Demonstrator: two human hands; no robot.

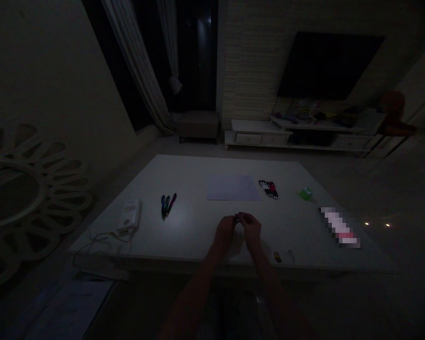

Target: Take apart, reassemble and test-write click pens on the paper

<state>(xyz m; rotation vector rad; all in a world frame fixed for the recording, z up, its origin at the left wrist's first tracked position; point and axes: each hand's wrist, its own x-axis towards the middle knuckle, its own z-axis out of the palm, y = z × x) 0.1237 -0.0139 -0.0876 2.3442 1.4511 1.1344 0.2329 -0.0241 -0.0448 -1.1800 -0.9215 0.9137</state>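
Observation:
My left hand and my right hand meet over the front middle of the white table. Both are closed, fingertips together around something small and dark that the dim light keeps me from making out. Beyond them lies a sheet of paper with faint marks. To its right, several pens lie side by side. Three more pens rest to the left of my hands. Near my right forearm are a small dark and yellowish piece and a clear piece.
A white box-like device with cables sits at the table's left. On the right are a small green object and a blurred-out flat thing. A low cabinet and an ottoman stand beyond the table.

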